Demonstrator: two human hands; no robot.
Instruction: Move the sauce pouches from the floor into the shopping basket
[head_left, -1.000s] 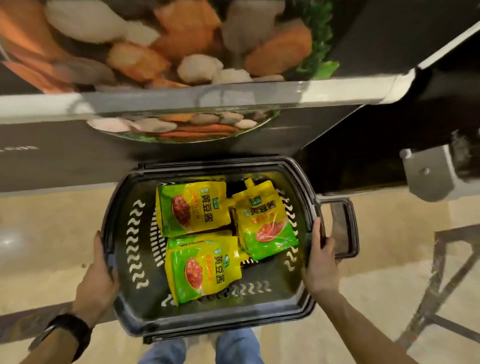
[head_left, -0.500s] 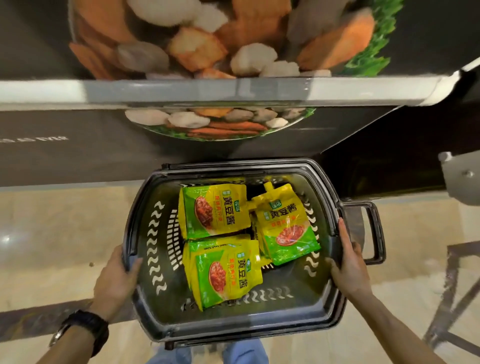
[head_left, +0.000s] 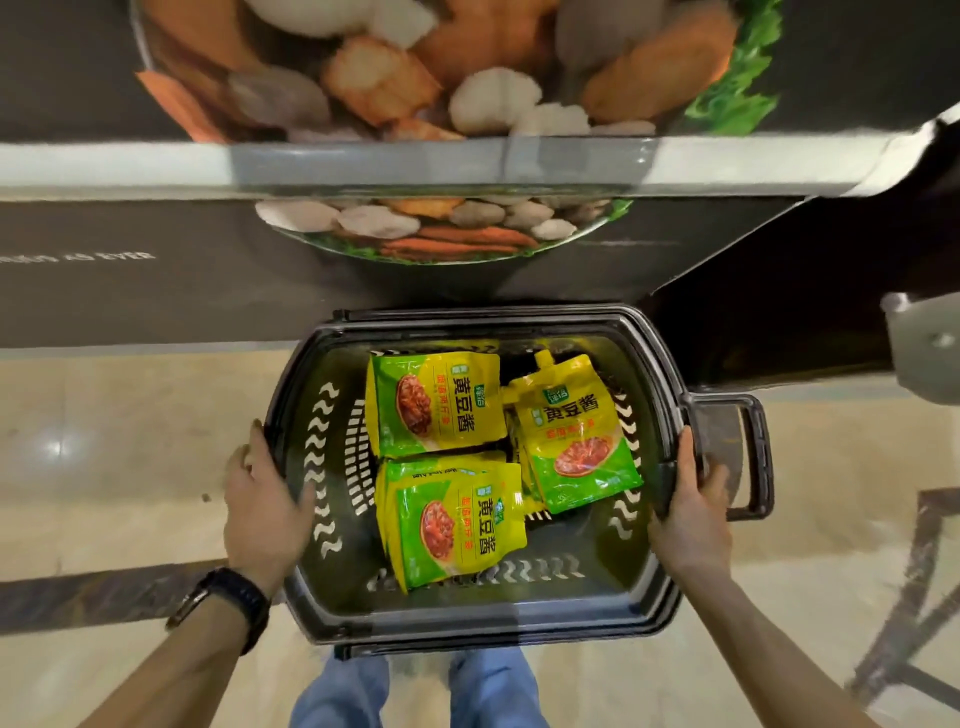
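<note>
While both hands are on the shopping basket (head_left: 571, 597), nothing is being picked. The left hand (head_left: 265, 509) grips the left rim with its thumb hooked inside, and the right hand (head_left: 685, 514) is clamped on the right rim, just beside the side handle (head_left: 753, 457) but not on it. The sauce pouches (head_left: 436, 405) are all in the basket at centre frame: three show clearly, with at least one more edge peeking out under the lower one (head_left: 457, 525). I see none on the floor (head_left: 130, 441), so the task looks done or near it. The jeans (head_left: 343, 691) show below the basket, so I'd guess it is held up, not resting.

Risks from here:
- The grips are on smooth rim only, so a slip on either side would tip the load.
- The pouches lie loose and overlapping, so any tilt slides them to one end and shifts the weight.
- The spouted pouch (head_left: 576, 436) on the right could snag its nozzle in the wall slots.
- The far rim sits close to the cabinet (head_left: 467, 161) at the top of frame, so a forward move would knock it.
- The metal frame (head_left: 924, 597) at lower right is a trip point if the person steps that way.
</note>
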